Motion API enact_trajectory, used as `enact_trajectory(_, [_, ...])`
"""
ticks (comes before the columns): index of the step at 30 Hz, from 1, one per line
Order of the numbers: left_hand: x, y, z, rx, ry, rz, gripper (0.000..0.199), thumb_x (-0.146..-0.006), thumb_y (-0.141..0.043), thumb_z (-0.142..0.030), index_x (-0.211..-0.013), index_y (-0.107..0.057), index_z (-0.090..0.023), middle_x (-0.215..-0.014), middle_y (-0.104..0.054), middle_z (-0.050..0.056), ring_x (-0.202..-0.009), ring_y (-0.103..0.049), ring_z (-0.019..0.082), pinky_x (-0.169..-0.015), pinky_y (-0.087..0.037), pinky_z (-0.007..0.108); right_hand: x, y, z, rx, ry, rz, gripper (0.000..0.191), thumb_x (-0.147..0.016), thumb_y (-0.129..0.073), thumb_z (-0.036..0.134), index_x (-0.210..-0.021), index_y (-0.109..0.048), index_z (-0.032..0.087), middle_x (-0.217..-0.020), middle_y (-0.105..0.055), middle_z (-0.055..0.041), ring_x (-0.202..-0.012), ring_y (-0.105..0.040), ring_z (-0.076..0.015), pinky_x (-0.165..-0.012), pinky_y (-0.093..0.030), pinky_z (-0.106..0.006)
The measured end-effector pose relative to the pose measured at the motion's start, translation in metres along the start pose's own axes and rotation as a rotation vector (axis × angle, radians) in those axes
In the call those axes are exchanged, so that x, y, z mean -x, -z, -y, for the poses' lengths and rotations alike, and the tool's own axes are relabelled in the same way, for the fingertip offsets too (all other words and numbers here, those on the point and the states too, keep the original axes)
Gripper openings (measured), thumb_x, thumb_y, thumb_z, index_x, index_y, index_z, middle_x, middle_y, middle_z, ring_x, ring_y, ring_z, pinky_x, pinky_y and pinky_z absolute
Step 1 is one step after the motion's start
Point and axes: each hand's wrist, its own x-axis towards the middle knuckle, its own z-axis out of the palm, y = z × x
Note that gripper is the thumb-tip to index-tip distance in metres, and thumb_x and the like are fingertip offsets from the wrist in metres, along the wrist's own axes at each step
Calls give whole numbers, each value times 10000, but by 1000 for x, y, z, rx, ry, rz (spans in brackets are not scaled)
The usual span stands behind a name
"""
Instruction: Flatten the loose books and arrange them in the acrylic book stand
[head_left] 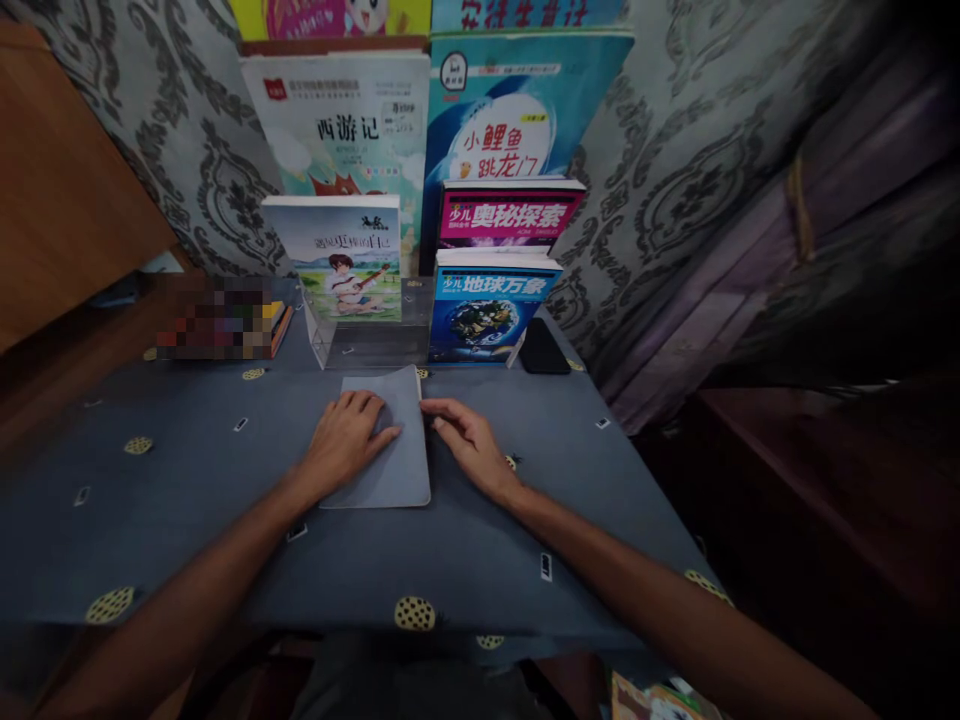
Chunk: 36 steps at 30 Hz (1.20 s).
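A thin booklet [397, 465] with a plain pale grey-blue cover lies on the table, its upper right corner slightly raised. My left hand [346, 440] rests palm down across its upper left part, fingers stretched out and thumb spread to the right. At the booklet's right edge is my right hand [471, 445], its index fingertip at the edge and the thumb a little apart below it. Whether that fingertip presses on the edge or only lies beside it, I cannot tell.
Behind the booklet, a clear stand [375, 348] holds several upright books, including a blue book with a globe [484, 320]. A black phone-like object [544, 348] lies to its right. A blurred stack [217, 325] sits at the left. Patterned curtains [652, 180] hang behind the table [225, 480].
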Motion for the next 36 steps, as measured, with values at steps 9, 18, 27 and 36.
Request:
enact_trajectory(9, [-9,-5,0,249,-62,-15,374,-1030,-371,-398,-1181,-654,-205,-1225,-650,78,-1148,-556,239,-1028,-442,423,14,-15,18,228,129,211,280,-950,-480,196,-1128,-696,211,-1050,-738,-72,-1010,-670,-205,-927,-521,-376])
enact_trajectory(18, [-6,-8,1,132,-136,33,391,-1009,-403,-292,-1347,-594,-243,-1346,-553,107,-1244,-478,256,-1030,-433,443,4,-1,7,433,150,28,382,-950,-430,167,-1266,-633,239,-1203,-686,-92,-1145,-601,-237,-1024,-472,-451])
enact_trajectory(27, [-4,-10,0,101,-140,35,387,-1019,-388,-263,-1328,-621,-282,-1349,-555,99,-1257,-477,261,-1033,-429,454,-4,3,6,746,116,187,494,-910,-404,67,-1356,-567,206,-1215,-659,-134,-1146,-569,-267,-980,-461,-464])
enact_trajectory(36, [29,6,24,236,-297,120,404,-997,-430,-187,-1320,-627,-330,-1450,-530,78,-1369,-455,238,-1129,-384,501,-3,2,8,879,135,216,417,-939,-423,112,-1312,-596,184,-1240,-665,-154,-1169,-579,-279,-966,-444,-450])
